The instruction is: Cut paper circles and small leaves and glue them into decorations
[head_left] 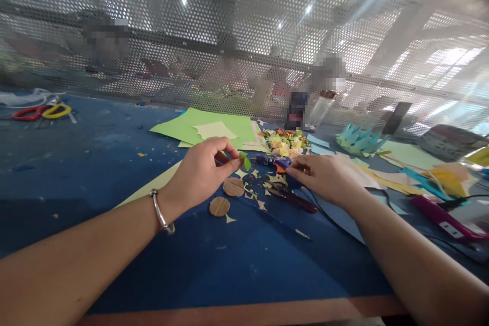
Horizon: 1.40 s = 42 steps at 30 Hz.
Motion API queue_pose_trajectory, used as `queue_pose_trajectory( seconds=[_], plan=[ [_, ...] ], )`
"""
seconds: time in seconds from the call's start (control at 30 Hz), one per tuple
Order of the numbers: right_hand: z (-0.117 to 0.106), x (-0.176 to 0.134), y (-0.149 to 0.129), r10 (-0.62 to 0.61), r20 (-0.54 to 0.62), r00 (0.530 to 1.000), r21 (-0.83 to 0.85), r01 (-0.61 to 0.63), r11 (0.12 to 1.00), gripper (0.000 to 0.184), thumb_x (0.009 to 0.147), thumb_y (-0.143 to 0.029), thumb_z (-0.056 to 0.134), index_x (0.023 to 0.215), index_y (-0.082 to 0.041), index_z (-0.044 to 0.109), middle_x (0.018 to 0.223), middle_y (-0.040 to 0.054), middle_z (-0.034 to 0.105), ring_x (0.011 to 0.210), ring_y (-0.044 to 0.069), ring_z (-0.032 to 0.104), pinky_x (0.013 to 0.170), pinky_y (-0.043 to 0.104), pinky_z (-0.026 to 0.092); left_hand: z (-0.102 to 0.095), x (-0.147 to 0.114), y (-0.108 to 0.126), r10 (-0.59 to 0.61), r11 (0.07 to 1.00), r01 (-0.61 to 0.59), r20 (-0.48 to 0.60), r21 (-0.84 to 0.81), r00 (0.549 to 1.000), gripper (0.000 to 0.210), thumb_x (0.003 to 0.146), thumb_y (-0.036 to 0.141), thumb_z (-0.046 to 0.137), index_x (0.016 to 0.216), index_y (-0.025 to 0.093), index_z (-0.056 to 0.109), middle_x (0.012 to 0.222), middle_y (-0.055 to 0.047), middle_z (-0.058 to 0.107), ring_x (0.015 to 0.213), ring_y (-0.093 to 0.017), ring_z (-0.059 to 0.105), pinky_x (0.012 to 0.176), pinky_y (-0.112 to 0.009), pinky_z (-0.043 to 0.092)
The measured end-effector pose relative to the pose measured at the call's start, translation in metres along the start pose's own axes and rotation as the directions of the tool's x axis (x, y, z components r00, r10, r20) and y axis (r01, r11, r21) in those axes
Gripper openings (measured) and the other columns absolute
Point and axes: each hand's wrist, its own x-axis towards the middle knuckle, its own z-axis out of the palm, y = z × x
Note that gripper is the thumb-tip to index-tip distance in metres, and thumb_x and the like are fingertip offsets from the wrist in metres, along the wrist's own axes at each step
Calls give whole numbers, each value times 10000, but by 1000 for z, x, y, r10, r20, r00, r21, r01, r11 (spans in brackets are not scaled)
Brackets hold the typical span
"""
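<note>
My left hand (208, 165) pinches a small green paper leaf (245, 161) between thumb and fingertips. Closed around the rear of a blue hot glue gun (269, 160) with an orange trigger is my right hand (321, 175); the gun's tip points left at the leaf, and whether the two touch is hard to tell. Just below lie two round wooden discs (219, 207) and pale paper scraps (262, 205). Dark-handled scissors (296, 198) rest under the glue gun. A pile of cream and orange paper flowers (286, 142) sits behind it.
Green paper sheets (179, 125) lie at the back, before a perforated metal screen (171, 61). Red and yellow-handled scissors (32, 112) are far left. Rightward are a clear bottle (321, 111), a teal paper crown shape (359, 140), coloured paper and a magenta power strip (445, 219) with cords.
</note>
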Motion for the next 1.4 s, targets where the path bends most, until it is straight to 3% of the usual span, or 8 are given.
queue_pose_trajectory(
  seconds=[0.1, 0.3, 0.6, 0.87, 1.03, 1.1, 1.27, 1.4],
  plan=[
    [4, 4, 4, 75, 61, 995, -4, -75, 997, 254, 890, -424, 622, 787, -206, 703, 697, 26, 682, 660, 192, 600, 580, 297, 359, -1, 3, -4, -35, 998, 36, 13, -59, 999, 172, 849, 361, 716, 855, 198, 663, 725, -16, 728, 653, -165, 687, 588, -268, 513],
    [12, 6, 9, 144, 51, 988, 15, -145, 989, 273, 863, -472, 630, 838, -201, 660, 760, 41, 683, 703, 205, 596, 596, 300, 338, 0, 4, -10, -49, 983, 51, 14, -177, 999, 176, 812, 314, 764, 879, 188, 662, 806, -41, 752, 735, -183, 720, 659, -281, 550],
    [29, 24, 28, 242, 131, 961, 333, -273, 903, 209, 693, -357, 755, 710, -200, 619, 586, -12, 579, 586, 163, 519, 548, 276, 331, -2, 3, -11, 35, 962, -28, 19, -271, 999, 81, 852, 259, 703, 873, 191, 663, 965, -63, 736, 800, -163, 690, 766, -311, 579],
    [17, 20, 15, 281, 268, 922, 706, -386, 594, 315, 757, -461, 689, 859, -219, 516, 672, -30, 607, 457, 105, 537, 402, 224, 390, -10, 7, -9, 31, 964, -47, -65, -262, 997, 63, 849, 241, 707, 846, 197, 663, 1043, -60, 708, 809, -146, 677, 752, -294, 586],
    [-1, 16, 10, 292, 234, 927, 943, -290, 166, 393, 697, -417, 847, 842, -200, 553, 620, -55, 541, 455, 62, 442, 390, 177, 327, -19, 12, -9, -33, 979, -3, -173, -206, 984, 90, 823, 245, 742, 830, 207, 661, 1047, -54, 717, 845, -159, 679, 768, -298, 576],
    [-6, 15, 9, 291, 213, 933, 967, -245, 76, 375, 714, -417, 858, 836, -194, 583, 618, -48, 533, 479, 65, 435, 417, 179, 360, -19, 13, -10, -57, 976, 18, -174, -216, 983, 111, 816, 257, 756, 830, 201, 661, 1043, -53, 718, 828, -157, 678, 757, -298, 572],
    [-10, 12, 10, 308, 107, 945, 994, -111, -5, 337, 743, -398, 851, 842, -220, 583, 696, -26, 553, 569, 102, 488, 492, 211, 440, -13, 11, -10, -72, 954, 37, -108, -298, 991, 113, 836, 268, 743, 837, 188, 663, 1033, -55, 694, 841, -159, 676, 756, -299, 567],
    [-12, 8, 10, 257, -22, 966, 999, 8, 53, 281, 825, -414, 771, 849, -237, 554, 760, -16, 509, 635, 128, 489, 564, 253, 485, -10, 10, -10, -66, 940, 41, -64, -338, 996, 103, 837, 248, 735, 825, 188, 652, 1026, -52, 669, 868, -161, 662, 762, -296, 558]
  ],
)
